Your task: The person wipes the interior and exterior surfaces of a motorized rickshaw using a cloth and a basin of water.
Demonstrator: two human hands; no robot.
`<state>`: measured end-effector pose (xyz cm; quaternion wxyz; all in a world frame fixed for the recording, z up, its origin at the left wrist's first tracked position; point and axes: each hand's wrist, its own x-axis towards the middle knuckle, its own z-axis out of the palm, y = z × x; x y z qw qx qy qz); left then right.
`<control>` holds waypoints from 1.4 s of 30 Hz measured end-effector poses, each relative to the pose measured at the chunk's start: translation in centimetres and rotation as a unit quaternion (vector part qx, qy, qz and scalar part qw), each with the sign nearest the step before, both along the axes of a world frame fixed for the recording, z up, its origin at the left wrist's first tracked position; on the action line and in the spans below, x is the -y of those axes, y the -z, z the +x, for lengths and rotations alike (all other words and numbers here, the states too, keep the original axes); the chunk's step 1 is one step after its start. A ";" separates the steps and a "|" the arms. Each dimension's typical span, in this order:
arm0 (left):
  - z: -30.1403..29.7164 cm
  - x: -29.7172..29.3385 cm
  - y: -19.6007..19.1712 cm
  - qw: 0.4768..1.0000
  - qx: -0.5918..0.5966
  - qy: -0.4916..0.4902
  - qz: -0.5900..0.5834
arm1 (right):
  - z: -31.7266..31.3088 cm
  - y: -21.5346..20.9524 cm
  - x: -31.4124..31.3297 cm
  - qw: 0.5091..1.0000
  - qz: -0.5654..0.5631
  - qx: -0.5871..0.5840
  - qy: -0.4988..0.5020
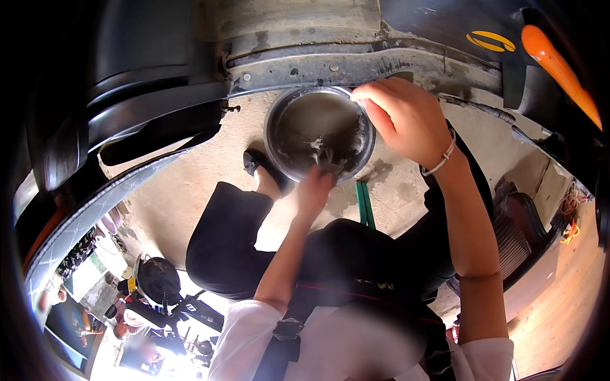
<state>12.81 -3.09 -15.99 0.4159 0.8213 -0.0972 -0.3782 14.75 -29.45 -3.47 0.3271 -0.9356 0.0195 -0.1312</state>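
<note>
Bowl (318, 130), round and made of metal, is seen on the concrete floor (184, 190), right in front of the person and just below a big dark metal frame (356, 66). It is dirty grey inside, with some wet grey stuff at the bottom. Being round, it has no long side, and its open mouth faces up at the camera.

Both hands are at the bowl. The right hand (400, 117) is laid on the far right part of the rim, with the fingers curled over the edge, so the rim is held by it. The right arm is stretched out long from the lower right, and a thin white band (441, 159) is worn on the wrist.

The left hand (316, 187) is placed at the near edge of the bowl, a bit closer to the body. Its fingers are pushed down inside, into the grey stuff, and are partly hidden, so it cannot be told whether they are spread or closed. The left arm is bent at the elbow.

A dark shoe (257, 164) is seen just left of the bowl, and a green strap (364, 203) lies on the floor just below it.
</note>
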 end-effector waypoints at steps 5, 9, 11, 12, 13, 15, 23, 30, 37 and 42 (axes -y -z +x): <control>1.1 0.4 -9.7 0.986 0.119 -0.044 -0.103 | 0.2 0.3 -0.6 1.000 -0.014 0.021 0.006; 0.8 -0.1 -6.6 0.974 0.228 0.010 -0.013 | 0.3 0.6 -0.9 1.000 -0.027 -0.007 0.002; 0.4 -0.5 -1.1 0.971 0.235 0.008 0.035 | 0.5 0.7 -1.1 0.999 -0.032 -0.015 -0.003; 0.3 -0.6 1.1 0.968 0.244 0.009 0.058 | 0.5 0.6 -1.1 0.999 -0.035 -0.016 -0.006; 0.6 -0.3 3.3 0.975 0.207 0.014 0.080 | 0.3 0.8 -1.0 0.999 -0.039 -0.020 -0.008; 0.9 -1.3 7.1 0.980 0.165 0.014 0.113 | 0.7 1.0 -1.3 0.998 -0.033 -0.044 -0.024; 3.2 0.9 -1.7 0.996 0.083 -0.013 -0.027 | -3.4 7.7 -3.8 0.955 -0.004 -0.276 -0.112; 1.0 -2.4 -15.8 0.970 -0.094 -0.040 -0.221 | -6.5 17.3 -10.5 0.949 0.221 -0.209 -0.087; 0.8 -4.7 -10.2 0.962 -0.072 -0.154 -0.215 | -9.8 21.1 -11.0 0.869 0.395 -0.210 0.213; 0.5 -7.4 -0.1 0.990 0.072 -0.111 -0.037 | -8.0 15.2 -12.5 0.894 0.348 -0.220 0.179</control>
